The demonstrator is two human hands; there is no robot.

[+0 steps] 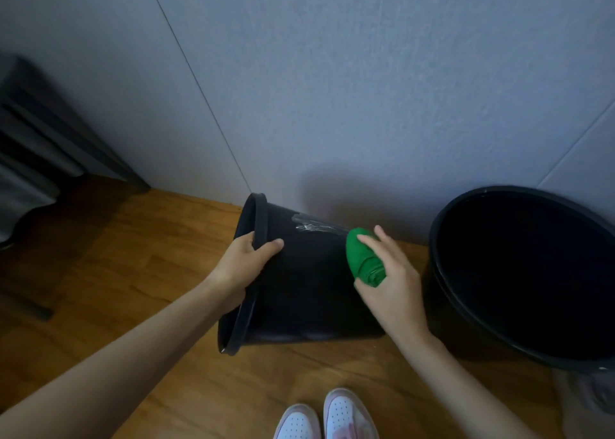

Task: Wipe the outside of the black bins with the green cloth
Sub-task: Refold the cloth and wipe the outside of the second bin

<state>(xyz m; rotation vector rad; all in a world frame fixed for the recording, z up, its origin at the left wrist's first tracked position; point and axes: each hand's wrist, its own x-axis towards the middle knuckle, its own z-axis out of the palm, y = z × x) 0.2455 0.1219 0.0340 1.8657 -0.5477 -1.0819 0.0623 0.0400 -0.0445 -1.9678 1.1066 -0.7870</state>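
Hands first: your left hand [246, 262] curls over the rim of the tipped bin [309, 282], thumb outside, steadying it so its side faces you. Your right hand [391, 280] grips the bunched cloth [361, 257], pressing it to that side near the base. Upright at right, near the floor's [133, 272] far edge, stands the second bin [432, 239].

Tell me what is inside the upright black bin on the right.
Only dark inner wall shows inside the upright bin; nothing visible in it, but its bottom is too dark to tell.
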